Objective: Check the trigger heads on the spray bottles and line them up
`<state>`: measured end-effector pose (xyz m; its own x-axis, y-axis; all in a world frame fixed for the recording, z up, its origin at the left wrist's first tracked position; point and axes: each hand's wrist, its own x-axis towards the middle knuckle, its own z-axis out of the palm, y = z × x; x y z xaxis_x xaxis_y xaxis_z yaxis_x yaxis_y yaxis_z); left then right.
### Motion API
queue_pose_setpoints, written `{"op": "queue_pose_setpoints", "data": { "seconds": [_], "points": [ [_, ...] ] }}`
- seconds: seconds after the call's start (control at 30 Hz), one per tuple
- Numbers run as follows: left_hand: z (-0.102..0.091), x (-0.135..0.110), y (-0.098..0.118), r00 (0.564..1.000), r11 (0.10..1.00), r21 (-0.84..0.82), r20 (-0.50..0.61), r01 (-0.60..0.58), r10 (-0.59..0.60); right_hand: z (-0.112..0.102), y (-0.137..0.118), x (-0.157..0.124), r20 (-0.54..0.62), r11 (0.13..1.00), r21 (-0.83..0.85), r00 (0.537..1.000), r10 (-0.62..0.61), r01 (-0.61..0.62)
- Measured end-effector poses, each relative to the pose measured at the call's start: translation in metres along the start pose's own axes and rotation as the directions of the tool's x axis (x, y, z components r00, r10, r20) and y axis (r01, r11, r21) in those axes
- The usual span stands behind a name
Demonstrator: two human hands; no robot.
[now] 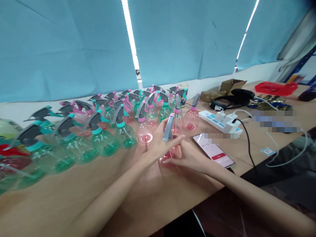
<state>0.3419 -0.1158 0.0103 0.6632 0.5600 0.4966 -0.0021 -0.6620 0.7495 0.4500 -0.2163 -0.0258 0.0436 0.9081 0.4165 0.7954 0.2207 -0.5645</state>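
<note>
Both my hands hold one small pink spray bottle (pixel 170 154) standing on the wooden table (pixel 138 194). My left hand (pixel 161 140) is wrapped round its neck, just under the grey trigger head (pixel 168 127). My right hand (pixel 189 157) cups the clear pink body from the right side. Behind the bottle stand several more spray bottles, green ones (pixel 103 140) with teal collars to the left and pink ones (pixel 191 115) at the back.
A phone (pixel 214 150) with a lit screen lies just right of my hands. Behind it is a white power strip (pixel 221 121) with chargers and cables. Black headphones (pixel 233 98), a cardboard box (pixel 230 85) and a red bag (pixel 275 88) sit at the far right.
</note>
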Motion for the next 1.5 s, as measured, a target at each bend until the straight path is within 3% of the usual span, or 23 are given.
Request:
{"op": "queue_pose_setpoints", "data": {
  "seconds": [0.13,0.17,0.3,0.47,0.63,0.83,1.13,1.37,1.5],
  "points": [
    [-0.008,-0.006,-0.009,0.996,0.992,-0.108,0.066,0.068,-0.061,-0.007,0.007,0.012,0.045,0.988,0.157,0.999,0.002,-0.009],
    [-0.011,-0.012,-0.015,0.997,0.99,-0.117,0.03,0.074,-0.071,-0.009,0.009,0.016,0.053,0.988,0.149,0.998,0.019,-0.026],
    [-0.027,-0.053,-0.043,0.979,0.984,0.039,-0.114,0.173,-0.168,-0.009,0.024,0.039,0.007,0.998,-0.016,0.998,0.067,-0.067],
    [-0.041,-0.085,-0.052,0.968,0.934,0.256,-0.035,0.249,-0.249,-0.001,0.037,0.066,-0.042,0.956,-0.261,0.99,0.131,-0.138],
    [-0.038,-0.082,-0.048,0.975,0.906,0.396,0.096,0.149,-0.202,0.002,0.032,0.08,-0.054,0.888,-0.414,0.979,0.196,-0.201],
    [-0.032,-0.085,-0.053,0.97,0.875,0.483,0.204,0.02,-0.135,0.006,0.021,0.089,-0.098,0.84,-0.487,0.971,0.219,-0.239],
    [-0.031,-0.086,-0.053,0.956,0.86,0.51,0.257,-0.013,-0.139,0.008,0.018,0.107,-0.07,0.793,-0.568,0.972,0.223,-0.223],
    [-0.032,-0.087,-0.053,0.958,0.856,0.517,0.251,-0.012,-0.138,-0.007,0.027,0.084,-0.181,0.849,-0.474,0.969,0.167,-0.235],
    [-0.032,-0.087,-0.055,0.962,0.855,0.517,0.245,-0.026,-0.119,-0.031,0.045,0.064,-0.327,0.876,-0.352,0.92,0.216,-0.33]
  ]
}}
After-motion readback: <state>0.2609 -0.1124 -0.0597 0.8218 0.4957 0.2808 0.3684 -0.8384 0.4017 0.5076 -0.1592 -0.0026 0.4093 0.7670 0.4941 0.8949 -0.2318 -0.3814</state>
